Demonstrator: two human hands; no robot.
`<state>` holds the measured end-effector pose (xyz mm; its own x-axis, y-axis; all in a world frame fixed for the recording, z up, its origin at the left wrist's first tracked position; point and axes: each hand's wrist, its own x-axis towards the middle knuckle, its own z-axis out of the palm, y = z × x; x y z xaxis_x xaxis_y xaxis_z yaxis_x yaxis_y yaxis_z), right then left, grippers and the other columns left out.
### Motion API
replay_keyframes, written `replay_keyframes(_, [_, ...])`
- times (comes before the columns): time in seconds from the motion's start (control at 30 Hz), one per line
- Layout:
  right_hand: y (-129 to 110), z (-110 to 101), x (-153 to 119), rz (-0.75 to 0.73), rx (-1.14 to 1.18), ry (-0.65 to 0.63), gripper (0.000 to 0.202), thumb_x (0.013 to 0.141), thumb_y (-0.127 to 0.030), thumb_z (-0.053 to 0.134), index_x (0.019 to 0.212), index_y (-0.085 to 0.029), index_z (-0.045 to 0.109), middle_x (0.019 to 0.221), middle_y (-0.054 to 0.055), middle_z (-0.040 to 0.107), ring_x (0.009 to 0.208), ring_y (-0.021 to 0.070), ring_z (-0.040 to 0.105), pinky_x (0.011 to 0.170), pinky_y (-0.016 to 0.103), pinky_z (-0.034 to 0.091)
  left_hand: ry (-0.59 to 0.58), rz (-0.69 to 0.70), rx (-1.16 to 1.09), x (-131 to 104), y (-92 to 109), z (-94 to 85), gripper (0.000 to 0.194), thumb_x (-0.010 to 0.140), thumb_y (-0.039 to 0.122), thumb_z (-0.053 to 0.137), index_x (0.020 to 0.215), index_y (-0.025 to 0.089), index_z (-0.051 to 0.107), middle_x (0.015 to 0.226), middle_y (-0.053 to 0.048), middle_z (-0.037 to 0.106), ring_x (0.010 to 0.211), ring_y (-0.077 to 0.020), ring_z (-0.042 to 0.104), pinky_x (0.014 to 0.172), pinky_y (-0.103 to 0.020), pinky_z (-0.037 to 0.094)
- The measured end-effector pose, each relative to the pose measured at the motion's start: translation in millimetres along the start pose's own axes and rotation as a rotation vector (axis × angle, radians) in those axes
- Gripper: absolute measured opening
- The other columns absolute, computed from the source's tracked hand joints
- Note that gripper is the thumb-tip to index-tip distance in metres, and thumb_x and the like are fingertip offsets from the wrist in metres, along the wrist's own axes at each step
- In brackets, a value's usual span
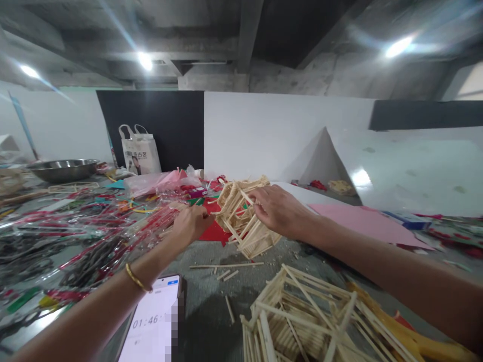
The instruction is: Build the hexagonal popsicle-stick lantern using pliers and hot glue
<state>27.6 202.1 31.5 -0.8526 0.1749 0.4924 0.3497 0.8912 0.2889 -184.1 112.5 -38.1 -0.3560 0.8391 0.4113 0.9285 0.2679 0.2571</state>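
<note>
A small framework of pale wooden sticks (245, 216) is held up off the table, tilted, near the middle of the view. My right hand (273, 208) grips its upper right side with the fingers closed. Just left of the framework is my left hand (191, 223), its fingertips pinched together close to the framework's left edge; what they hold, if anything, is too small to tell. A larger stick structure (302, 317) stands at the bottom right. Loose stick pieces (226, 265) lie on the grey table between them.
A lit phone (153, 322) lies by my left forearm. Plastic-wrapped bundles (101, 241) cover the left side, with a metal bowl (64, 170) and a white bag (140, 153) behind. Red paper (213, 229) lies beyond the hands, pink paper (362, 226) to the right.
</note>
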Motion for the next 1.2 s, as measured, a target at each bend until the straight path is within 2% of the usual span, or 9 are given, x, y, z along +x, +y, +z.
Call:
replay_keyframes(0.33, [0, -1, 1, 0.0, 0.007, -0.026, 0.026, 0.082, -0.017, 0.042, 0.105, -0.011, 0.054, 0.092, 0.01, 0.062, 0.088, 0.0197, 0.055, 0.08, 0.033, 0.039, -0.051, 0.015, -0.075, 12, -11, 6.5, 0.041, 0.073, 0.045, 0.042, 0.046, 0.015, 0.051, 0.044, 0.003, 0.035, 0.047, -0.0098, 0.034, 0.048, -0.026, 0.016])
replay_keyframes(0.57, [1, 0, 3, 0.005, 0.004, -0.03, 0.023, 0.082, -0.018, 0.043, 0.101, -0.012, 0.055, 0.09, 0.011, 0.062, 0.085, 0.0194, 0.055, 0.078, 0.033, 0.038, -0.042, 0.026, -0.097, 13, -12, 9.3, 0.039, 0.072, 0.045, 0.043, 0.046, 0.016, 0.051, 0.043, 0.003, 0.038, 0.048, -0.0108, 0.036, 0.048, -0.026, 0.018])
replay_keyframes(0.87, [1, -4, 3, -0.002, 0.032, -0.035, 0.024, 0.082, -0.019, 0.043, 0.102, -0.012, 0.054, 0.093, 0.011, 0.062, 0.085, 0.019, 0.055, 0.076, 0.032, 0.038, -0.039, 0.026, -0.073, 14, -13, 10.4, 0.045, 0.074, 0.048, 0.041, 0.044, 0.016, 0.048, 0.042, 0.003, 0.033, 0.045, -0.0093, 0.032, 0.047, -0.026, 0.015])
replay_keyframes(1.0, [1, -7, 4, 0.01, 0.033, -0.054, 0.022, 0.082, -0.019, 0.042, 0.098, -0.012, 0.054, 0.09, 0.01, 0.063, 0.082, 0.0184, 0.055, 0.074, 0.031, 0.038, -0.069, 0.013, -0.094, 14, -11, 9.7, 0.044, 0.074, 0.049, 0.041, 0.044, 0.016, 0.044, 0.042, 0.003, 0.032, 0.045, -0.0093, 0.033, 0.047, -0.026, 0.017])
replay_keyframes(1.2, [1, -9, 5, 0.01, 0.024, -0.056, 0.023, 0.082, -0.018, 0.04, 0.1, -0.012, 0.052, 0.088, 0.009, 0.063, 0.078, 0.0175, 0.055, 0.07, 0.029, 0.037, -0.169, -0.06, -0.102, 11, -1, -1.7, 0.041, 0.074, 0.046, 0.04, 0.045, 0.017, 0.049, 0.041, 0.001, 0.041, 0.045, -0.012, 0.041, 0.045, -0.025, 0.02])
